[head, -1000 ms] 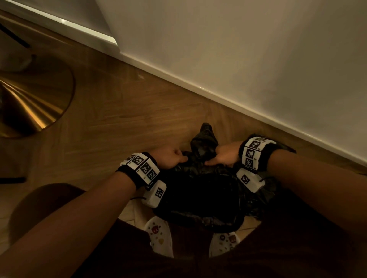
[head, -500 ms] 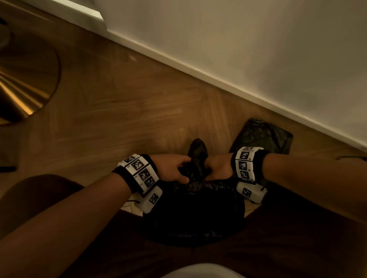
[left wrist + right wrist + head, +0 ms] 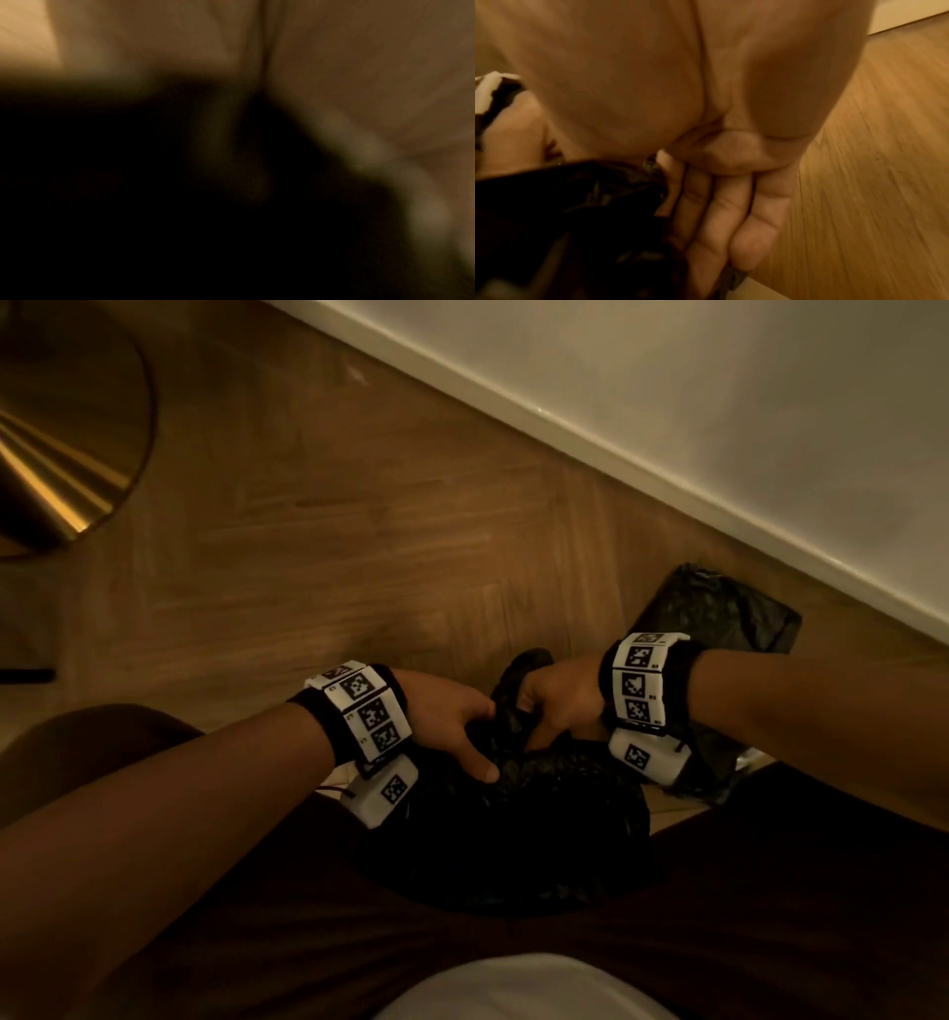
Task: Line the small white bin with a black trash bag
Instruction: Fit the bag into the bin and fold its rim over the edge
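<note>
- Both your hands meet over the black trash bag (image 3: 513, 819), which sits bunched low between your legs in the head view.
- Your left hand (image 3: 452, 716) curls its fingers into the bag's plastic, thumb lying along the crumpled surface.
- Your right hand (image 3: 557, 698) has its fingers (image 3: 721, 219) folded round a gathered, upright twist of the bag; the right wrist view shows plastic pressed against those fingers.
- Your left wrist view is dark and blurred, so nothing of the grip can be told there.
- One folded black plastic sheet (image 3: 719, 613) lies on the wooden floor (image 3: 359, 546) beside your right wrist, near the white baseboard (image 3: 667, 469).
- One brass-coloured round base (image 3: 61, 454) stands on the floor well apart, far left.
- Whether the bin is under the bag, you cannot tell.
</note>
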`<action>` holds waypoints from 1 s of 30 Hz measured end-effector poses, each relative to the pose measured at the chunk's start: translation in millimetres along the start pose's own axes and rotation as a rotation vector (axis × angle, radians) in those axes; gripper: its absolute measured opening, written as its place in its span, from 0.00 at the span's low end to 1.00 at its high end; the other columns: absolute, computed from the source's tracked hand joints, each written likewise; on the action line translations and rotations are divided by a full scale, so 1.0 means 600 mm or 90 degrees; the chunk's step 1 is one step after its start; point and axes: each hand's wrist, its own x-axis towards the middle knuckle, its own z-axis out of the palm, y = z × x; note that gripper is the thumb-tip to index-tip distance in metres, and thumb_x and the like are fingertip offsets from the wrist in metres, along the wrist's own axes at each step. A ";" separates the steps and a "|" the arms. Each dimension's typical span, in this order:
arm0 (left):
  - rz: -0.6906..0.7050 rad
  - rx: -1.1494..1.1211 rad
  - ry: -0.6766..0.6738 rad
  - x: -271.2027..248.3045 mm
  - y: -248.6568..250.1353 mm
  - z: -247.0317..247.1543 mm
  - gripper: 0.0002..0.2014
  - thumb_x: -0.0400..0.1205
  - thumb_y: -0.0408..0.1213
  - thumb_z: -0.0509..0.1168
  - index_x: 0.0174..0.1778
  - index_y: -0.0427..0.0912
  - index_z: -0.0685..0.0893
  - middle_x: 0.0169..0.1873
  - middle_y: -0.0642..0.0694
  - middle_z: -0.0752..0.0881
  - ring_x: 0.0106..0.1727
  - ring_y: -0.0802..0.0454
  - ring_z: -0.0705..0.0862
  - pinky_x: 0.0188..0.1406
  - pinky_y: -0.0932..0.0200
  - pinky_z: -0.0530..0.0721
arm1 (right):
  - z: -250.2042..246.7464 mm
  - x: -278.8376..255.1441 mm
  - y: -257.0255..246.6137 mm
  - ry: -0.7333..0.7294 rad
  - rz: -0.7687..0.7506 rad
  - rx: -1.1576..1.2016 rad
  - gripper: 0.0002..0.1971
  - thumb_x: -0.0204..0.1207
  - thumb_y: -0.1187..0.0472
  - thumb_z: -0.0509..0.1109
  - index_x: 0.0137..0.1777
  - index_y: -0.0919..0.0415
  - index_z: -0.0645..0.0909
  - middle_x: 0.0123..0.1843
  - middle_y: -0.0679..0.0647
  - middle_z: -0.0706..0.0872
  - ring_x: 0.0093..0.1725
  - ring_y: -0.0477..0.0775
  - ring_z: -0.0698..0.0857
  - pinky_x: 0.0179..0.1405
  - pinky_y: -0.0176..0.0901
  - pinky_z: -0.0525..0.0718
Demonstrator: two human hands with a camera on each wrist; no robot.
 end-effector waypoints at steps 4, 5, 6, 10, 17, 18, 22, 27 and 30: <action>-0.034 0.214 0.014 0.014 0.011 0.016 0.16 0.70 0.39 0.80 0.49 0.45 0.83 0.46 0.50 0.87 0.50 0.50 0.87 0.48 0.54 0.88 | 0.000 -0.007 0.001 0.023 -0.017 0.009 0.17 0.76 0.48 0.75 0.60 0.57 0.86 0.55 0.54 0.90 0.57 0.55 0.88 0.61 0.53 0.86; -0.047 0.275 0.039 0.017 0.013 0.018 0.13 0.71 0.38 0.79 0.44 0.45 0.81 0.42 0.50 0.85 0.47 0.49 0.86 0.43 0.54 0.87 | -0.003 -0.012 0.002 0.020 -0.024 0.028 0.18 0.77 0.45 0.74 0.59 0.56 0.86 0.55 0.51 0.90 0.56 0.53 0.88 0.60 0.50 0.86; -0.058 0.310 0.066 0.018 0.014 0.017 0.11 0.72 0.38 0.77 0.39 0.46 0.79 0.38 0.50 0.83 0.42 0.49 0.85 0.38 0.54 0.85 | -0.007 -0.021 0.002 0.010 -0.028 0.041 0.18 0.77 0.43 0.72 0.59 0.54 0.85 0.54 0.47 0.90 0.56 0.50 0.87 0.59 0.47 0.85; -0.042 0.280 0.158 0.005 0.022 -0.006 0.10 0.75 0.34 0.73 0.38 0.50 0.77 0.35 0.54 0.81 0.33 0.61 0.79 0.27 0.70 0.75 | -0.023 -0.051 0.007 -0.020 -0.039 0.072 0.13 0.78 0.44 0.73 0.57 0.48 0.83 0.51 0.40 0.88 0.51 0.40 0.86 0.53 0.37 0.84; -0.010 0.290 0.401 -0.057 0.049 -0.064 0.14 0.72 0.33 0.72 0.53 0.46 0.85 0.52 0.48 0.87 0.53 0.48 0.86 0.49 0.56 0.84 | -0.097 -0.116 -0.037 0.237 -0.146 -0.047 0.09 0.78 0.56 0.74 0.55 0.57 0.87 0.49 0.52 0.92 0.48 0.53 0.89 0.52 0.49 0.86; 0.003 0.306 0.455 -0.069 0.054 -0.075 0.16 0.71 0.34 0.73 0.55 0.46 0.86 0.53 0.47 0.88 0.55 0.48 0.86 0.52 0.55 0.83 | -0.112 -0.131 -0.049 0.281 -0.157 -0.088 0.08 0.78 0.55 0.74 0.54 0.57 0.87 0.48 0.51 0.91 0.46 0.51 0.89 0.49 0.46 0.86; 0.045 0.412 0.623 -0.085 0.061 -0.104 0.18 0.72 0.35 0.74 0.59 0.42 0.87 0.56 0.41 0.87 0.58 0.41 0.85 0.55 0.47 0.84 | -0.141 -0.152 -0.067 0.442 -0.162 -0.251 0.10 0.77 0.48 0.73 0.52 0.52 0.84 0.47 0.48 0.88 0.43 0.48 0.85 0.43 0.44 0.82; -0.001 0.430 0.674 -0.019 0.015 -0.100 0.15 0.76 0.34 0.68 0.59 0.36 0.86 0.54 0.33 0.83 0.56 0.31 0.81 0.52 0.40 0.83 | -0.105 -0.078 -0.027 0.558 -0.093 -0.323 0.13 0.78 0.52 0.71 0.57 0.59 0.83 0.56 0.58 0.84 0.56 0.61 0.82 0.52 0.54 0.82; -0.057 0.440 0.652 0.028 -0.022 -0.087 0.17 0.79 0.35 0.64 0.64 0.37 0.84 0.60 0.34 0.81 0.62 0.32 0.76 0.60 0.42 0.79 | -0.068 -0.022 -0.006 0.579 -0.044 -0.356 0.16 0.78 0.52 0.70 0.62 0.58 0.83 0.62 0.60 0.82 0.60 0.65 0.79 0.55 0.58 0.81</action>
